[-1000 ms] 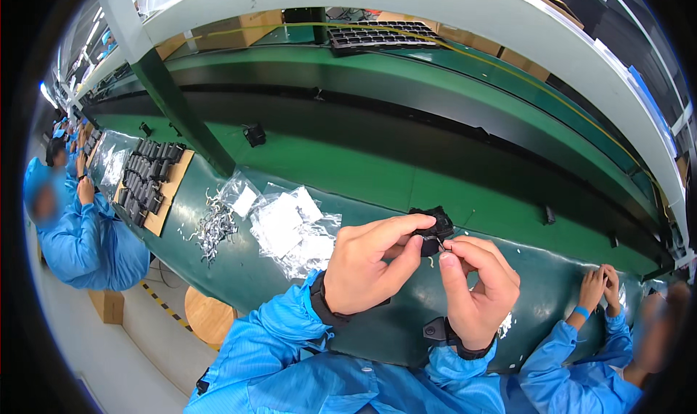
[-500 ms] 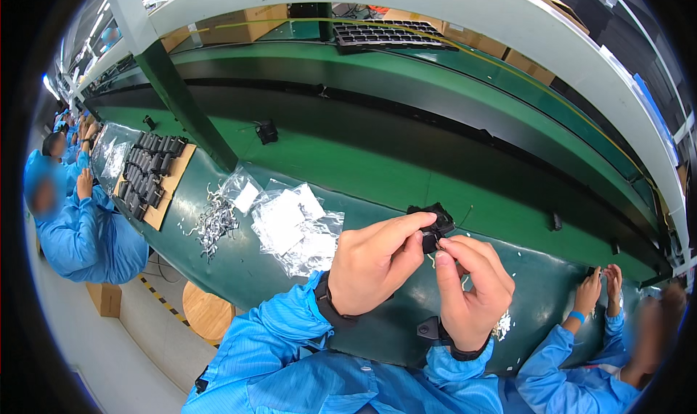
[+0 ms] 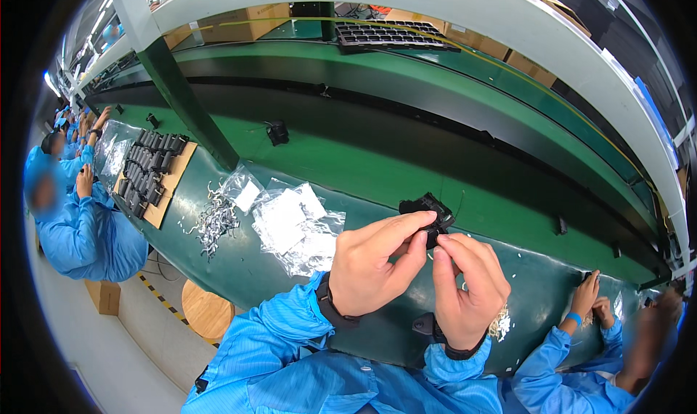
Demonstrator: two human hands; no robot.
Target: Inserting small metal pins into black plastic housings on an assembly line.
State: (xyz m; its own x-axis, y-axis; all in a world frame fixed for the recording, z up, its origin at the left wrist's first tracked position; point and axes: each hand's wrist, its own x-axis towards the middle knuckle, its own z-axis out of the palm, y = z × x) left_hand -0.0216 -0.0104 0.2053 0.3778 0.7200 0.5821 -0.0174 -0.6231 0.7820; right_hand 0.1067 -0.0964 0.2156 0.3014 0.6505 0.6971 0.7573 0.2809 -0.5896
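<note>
A small black plastic part [image 3: 430, 205] is held up over the far edge of the green table. My left hand [image 3: 374, 265] pinches it between thumb and fingers from the left. My right hand [image 3: 470, 287] is closed at its lower right edge, thumb and forefinger pressed together. Whatever may be between those fingertips is too small to make out. Left of my hands lie clear plastic bags with white contents [image 3: 290, 222]. Beyond them is a pile of short white and dark strips [image 3: 218, 222].
Beyond the table runs a green conveyor belt [image 3: 348, 160] carrying black parts [image 3: 276, 132]. Cardboard at the left holds rows of dark cylindrical parts [image 3: 149, 171]. A green post [image 3: 185, 98] rises beside the table. Co-workers in blue sit left and right. A wooden stool [image 3: 205, 309] stands below.
The black part in my hands has tilted, and my right hand has shifted slightly left. Parts on the belt have moved a little right. The right co-worker's hands have parted.
</note>
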